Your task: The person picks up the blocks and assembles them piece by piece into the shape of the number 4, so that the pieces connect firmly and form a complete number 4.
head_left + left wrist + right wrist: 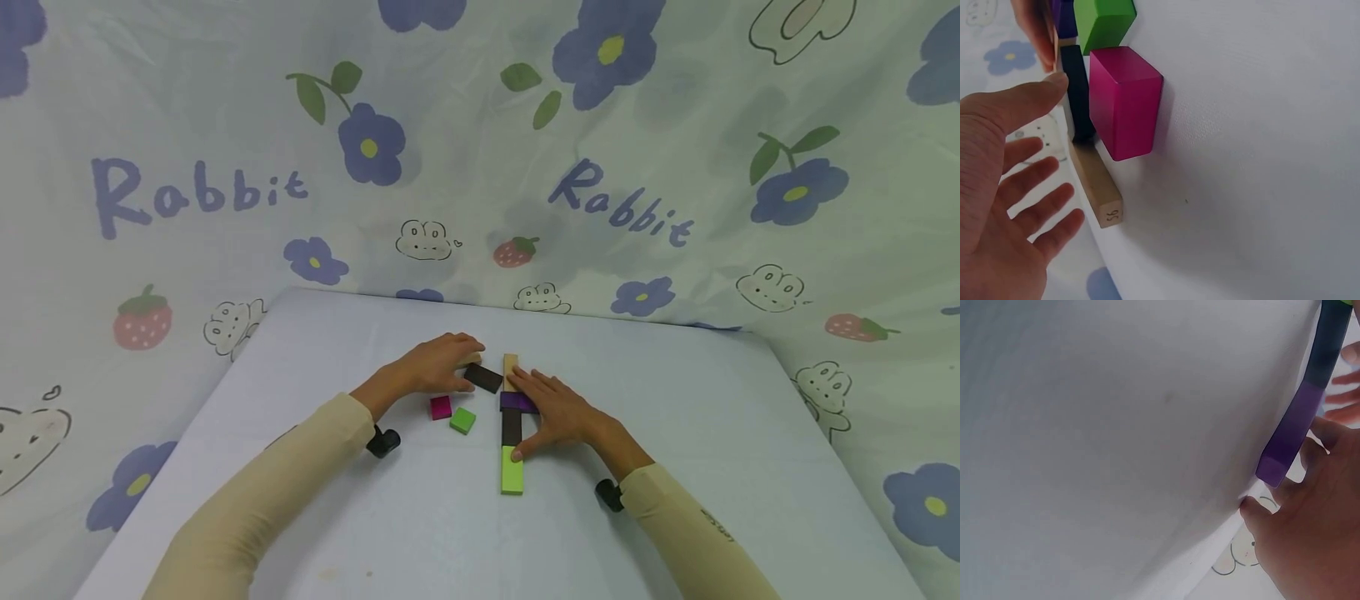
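In the head view my left hand (438,364) reaches over a dark block (483,377) and a plain wooden block (471,359), fingers loosely spread. The left wrist view has its thumb tip at the dark block's edge; whether they touch I cannot tell. My right hand (562,414) lies with extended fingers along a column of blocks. Its thumb tip is at a lime block (512,477), its fingertips by an upright wooden block (511,365). Between these are a purple block (516,402), partly hidden by the hand, and another dark block (512,427).
A magenta block (441,407) and a green block (462,420) lie left of the column, below my left hand. Everything rests on a white table (420,525). Behind it hangs a cloth (465,150) printed with flowers and rabbits.
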A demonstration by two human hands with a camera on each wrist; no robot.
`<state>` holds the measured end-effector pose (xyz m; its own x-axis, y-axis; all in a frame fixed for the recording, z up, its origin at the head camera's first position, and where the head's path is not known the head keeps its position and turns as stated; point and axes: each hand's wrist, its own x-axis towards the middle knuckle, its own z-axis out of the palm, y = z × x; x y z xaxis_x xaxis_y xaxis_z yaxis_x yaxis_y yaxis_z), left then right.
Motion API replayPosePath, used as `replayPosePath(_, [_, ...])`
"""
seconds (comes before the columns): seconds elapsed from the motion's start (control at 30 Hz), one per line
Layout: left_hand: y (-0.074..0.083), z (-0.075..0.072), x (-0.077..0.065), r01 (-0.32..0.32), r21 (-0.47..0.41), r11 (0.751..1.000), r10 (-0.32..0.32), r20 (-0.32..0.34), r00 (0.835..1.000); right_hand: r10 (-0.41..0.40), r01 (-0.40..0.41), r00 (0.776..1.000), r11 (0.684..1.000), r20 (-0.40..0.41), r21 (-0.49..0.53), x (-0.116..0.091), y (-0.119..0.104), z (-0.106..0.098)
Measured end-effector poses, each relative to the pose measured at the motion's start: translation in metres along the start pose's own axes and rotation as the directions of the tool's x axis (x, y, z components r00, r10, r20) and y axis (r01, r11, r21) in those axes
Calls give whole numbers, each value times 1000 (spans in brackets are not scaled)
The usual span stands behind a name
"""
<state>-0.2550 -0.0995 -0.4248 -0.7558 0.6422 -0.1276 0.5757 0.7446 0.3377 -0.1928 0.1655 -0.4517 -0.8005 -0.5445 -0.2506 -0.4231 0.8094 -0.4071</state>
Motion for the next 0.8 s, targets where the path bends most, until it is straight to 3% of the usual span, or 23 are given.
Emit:
replayPosePath(0.33, [3,2,6,-45,59,997,44,26,999,-6,6,1000,1000,1,-19,1,2,2])
replayPosePath(0.8, [7,1,10,-47,117,992,44,31,999,-5,5,1000,1000,5,-19,1,3,1])
